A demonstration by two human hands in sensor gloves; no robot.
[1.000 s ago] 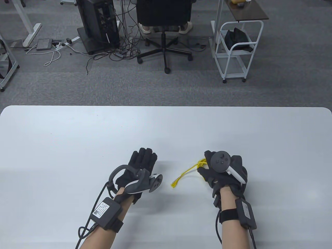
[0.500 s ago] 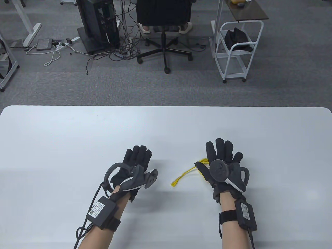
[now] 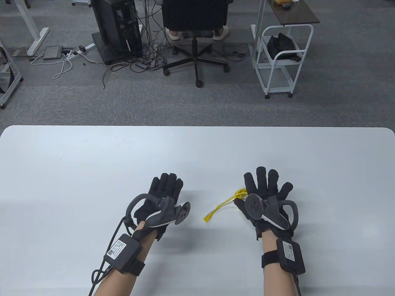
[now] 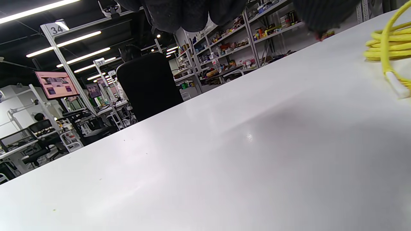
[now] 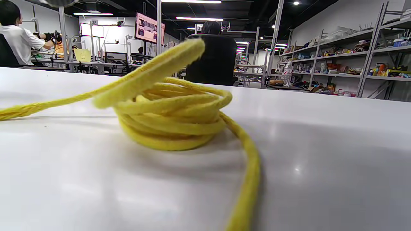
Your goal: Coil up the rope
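Observation:
A yellow rope [image 3: 222, 205] lies on the white table [image 3: 92, 160]. Most of it is wound into a small coil [image 5: 173, 120], mostly hidden under my right hand in the table view. One frayed end [image 3: 207, 218] trails left toward the table's front, and a strand runs out toward the right wrist camera. My right hand [image 3: 267, 188] hovers over the coil with fingers spread, holding nothing. My left hand [image 3: 165, 188] is flat above the table, left of the rope and apart from it, holding nothing. The coil also shows at the right edge of the left wrist view [image 4: 388, 48].
Beyond the table's far edge stand an office chair [image 3: 195, 27], a computer tower [image 3: 115, 27] with floor cables, and a white cart [image 3: 282, 58]. The table bears only the rope and my hands.
My right hand has opened from a closed hold on the coil and spread its fingers above it. The rope has stayed in place. My left hand has shifted only slightly.

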